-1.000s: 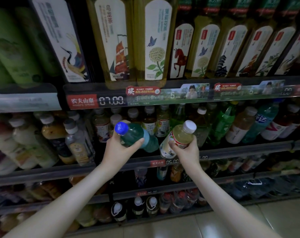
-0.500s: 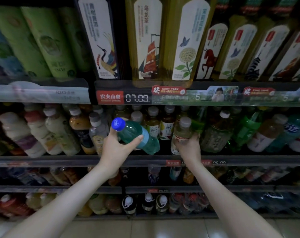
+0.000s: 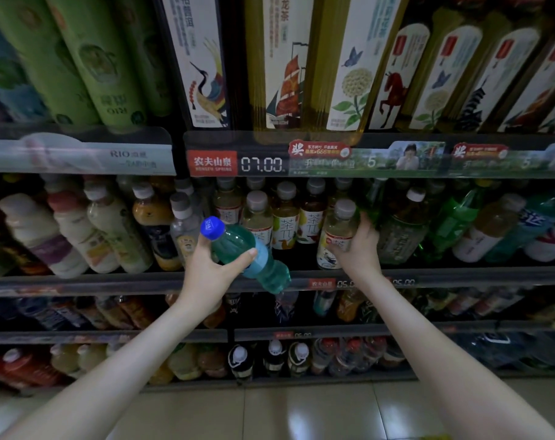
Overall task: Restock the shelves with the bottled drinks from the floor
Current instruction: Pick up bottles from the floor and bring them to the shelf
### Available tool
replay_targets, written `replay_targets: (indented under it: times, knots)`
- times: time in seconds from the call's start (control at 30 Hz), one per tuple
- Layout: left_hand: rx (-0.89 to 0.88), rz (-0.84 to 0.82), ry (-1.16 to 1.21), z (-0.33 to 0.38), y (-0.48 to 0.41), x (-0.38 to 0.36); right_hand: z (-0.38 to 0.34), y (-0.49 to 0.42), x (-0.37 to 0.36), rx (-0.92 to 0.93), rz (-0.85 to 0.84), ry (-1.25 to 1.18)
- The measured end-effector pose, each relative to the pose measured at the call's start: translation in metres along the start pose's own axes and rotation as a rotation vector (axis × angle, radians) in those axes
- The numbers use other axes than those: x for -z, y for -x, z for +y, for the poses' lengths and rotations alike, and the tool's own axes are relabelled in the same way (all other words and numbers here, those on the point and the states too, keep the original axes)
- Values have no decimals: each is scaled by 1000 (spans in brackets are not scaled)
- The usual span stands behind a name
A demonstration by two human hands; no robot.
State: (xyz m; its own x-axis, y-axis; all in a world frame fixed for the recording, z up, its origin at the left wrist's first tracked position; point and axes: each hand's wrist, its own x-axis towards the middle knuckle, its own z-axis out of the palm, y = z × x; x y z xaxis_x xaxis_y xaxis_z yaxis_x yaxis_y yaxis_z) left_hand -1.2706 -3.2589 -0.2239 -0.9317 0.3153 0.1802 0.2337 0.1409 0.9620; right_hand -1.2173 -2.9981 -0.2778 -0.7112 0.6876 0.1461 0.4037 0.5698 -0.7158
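Dim shop shelving (image 3: 111,336) faces you: your right hand (image 3: 358,246), still curled round the pale tea bottle (image 3: 337,231), has now stood it upright on the middle shelf (image 3: 476,276), while your left hand (image 3: 212,269) grips a tilted blue-capped bottle (image 3: 238,246) yet to be shelved.

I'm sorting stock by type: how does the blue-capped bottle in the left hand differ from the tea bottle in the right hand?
The blue-capped bottle has teal liquid and a blue cap; the tea bottle has pale yellow liquid and a pale grey cap. The blue-capped bottle is tilted in the left hand, off the shelf; the tea bottle stands upright on the shelf, gripped by the right hand. Both are capped.
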Motion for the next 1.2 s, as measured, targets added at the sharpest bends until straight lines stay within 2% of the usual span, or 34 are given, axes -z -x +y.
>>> replay_targets:
  times: [0.37,0.6,0.7,0.8,0.83,0.93,0.97,1.0,1.1,1.2]
  knots:
    - [47,22,3,-9,-2,18,-6,-1,-3,-20,50,440]
    - [40,-9,25,-4,-3,8,1,-8,5,47,33,562]
    - [68,-75,7,-4,-6,4,5,-2,6,59,45,433]
    - [112,-164,13,-3,-12,-4,-8,21,14,108,80,89]
    - [126,-198,13,-2,-13,-8,-16,32,17,126,3,-15]
    - [195,-328,34,0,-15,-25,-39,68,24,147,-470,-268]
    - [224,-384,51,2,-15,-33,-41,79,25,147,-572,-306]
    - [253,-441,65,3,-14,-42,-41,89,26,137,-607,-311]
    - [308,-567,97,7,-6,-75,-28,114,36,6,-452,-318]
    - [341,-769,114,17,9,-109,2,139,56,-144,-287,-404]
